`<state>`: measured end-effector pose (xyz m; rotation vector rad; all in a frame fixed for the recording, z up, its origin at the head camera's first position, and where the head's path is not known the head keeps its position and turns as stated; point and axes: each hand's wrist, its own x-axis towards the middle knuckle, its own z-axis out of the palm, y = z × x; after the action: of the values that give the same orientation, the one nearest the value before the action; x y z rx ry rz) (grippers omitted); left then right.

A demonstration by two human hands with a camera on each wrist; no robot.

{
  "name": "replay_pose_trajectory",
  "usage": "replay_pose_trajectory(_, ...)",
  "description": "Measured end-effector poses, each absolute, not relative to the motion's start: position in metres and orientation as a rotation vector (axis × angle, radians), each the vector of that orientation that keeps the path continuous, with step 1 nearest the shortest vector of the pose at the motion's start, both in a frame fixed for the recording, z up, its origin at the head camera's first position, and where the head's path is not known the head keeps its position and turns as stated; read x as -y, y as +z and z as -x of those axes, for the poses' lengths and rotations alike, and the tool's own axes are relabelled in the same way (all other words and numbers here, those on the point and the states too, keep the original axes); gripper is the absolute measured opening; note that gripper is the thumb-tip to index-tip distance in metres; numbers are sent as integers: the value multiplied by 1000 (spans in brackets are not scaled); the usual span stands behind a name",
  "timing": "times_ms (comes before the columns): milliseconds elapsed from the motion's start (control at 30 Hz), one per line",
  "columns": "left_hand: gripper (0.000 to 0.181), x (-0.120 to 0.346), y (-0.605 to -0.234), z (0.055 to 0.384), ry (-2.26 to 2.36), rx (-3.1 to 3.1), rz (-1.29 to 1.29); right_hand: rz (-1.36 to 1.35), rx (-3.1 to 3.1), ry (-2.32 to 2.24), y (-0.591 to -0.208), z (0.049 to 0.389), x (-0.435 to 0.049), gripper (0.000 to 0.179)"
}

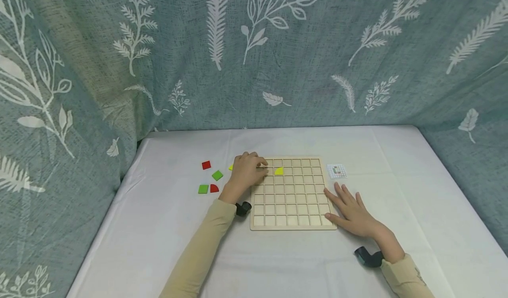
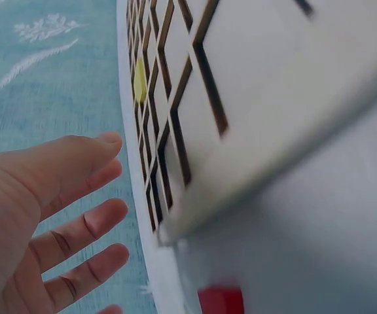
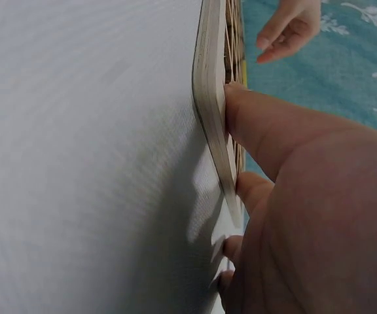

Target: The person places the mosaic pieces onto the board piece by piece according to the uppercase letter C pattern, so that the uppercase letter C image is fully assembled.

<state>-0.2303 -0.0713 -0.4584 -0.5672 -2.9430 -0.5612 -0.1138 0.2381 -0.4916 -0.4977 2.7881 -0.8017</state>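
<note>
A wooden grid board lies on the white table, with a yellow piece with one rounded corner in an upper cell. My left hand hovers by the board's upper left corner, its fingers loosely bent. In the left wrist view, no piece shows between its thumb and fingers. The right hand rests spread against the board's right side. Its thumb and a fingertip touch the rim in the right wrist view.
Left of the board lie a red square, two green squares, a red quarter-round piece and a partly covered yellow piece. A small pattern card lies to the right. A patterned curtain hangs behind the table.
</note>
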Motion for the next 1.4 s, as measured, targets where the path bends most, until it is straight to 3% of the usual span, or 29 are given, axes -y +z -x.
replay_pose_trajectory(767, 26, 150, -446, 226, -542, 2975, 420, 500, -2788, -800, -493, 113, -239, 69)
replay_pose_trajectory(1400, 26, 209, -458, 231, -530, 2949, 288, 506, -2794, -800, -490, 113, -239, 69)
